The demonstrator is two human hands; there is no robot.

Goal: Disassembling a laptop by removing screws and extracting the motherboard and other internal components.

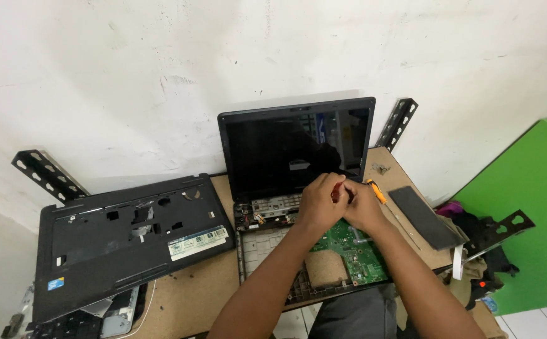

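Dark, unlit rectangular laptop screen (296,149) upright at centre, against the wall. White rectangular label (198,242) and small blue sticker (55,284) on the detached black cover (97,251), left.

Both hands, left hand (321,202) and right hand (362,205), meet fingertip to fingertip, pinching something too small to tell. Under them lies a green board (356,254); just right, a screwdriver (377,192); behind, the screen (286,147).

Illumination is even and bright, apparently from overhead, with soft shadows cast on the white wall (160,63) behind the laptop screen (295,147). The dark screen carries faint reflections. Focus is sharp at centre; wide-angle distortion bends the edges, and corners appear slightly dimmer.
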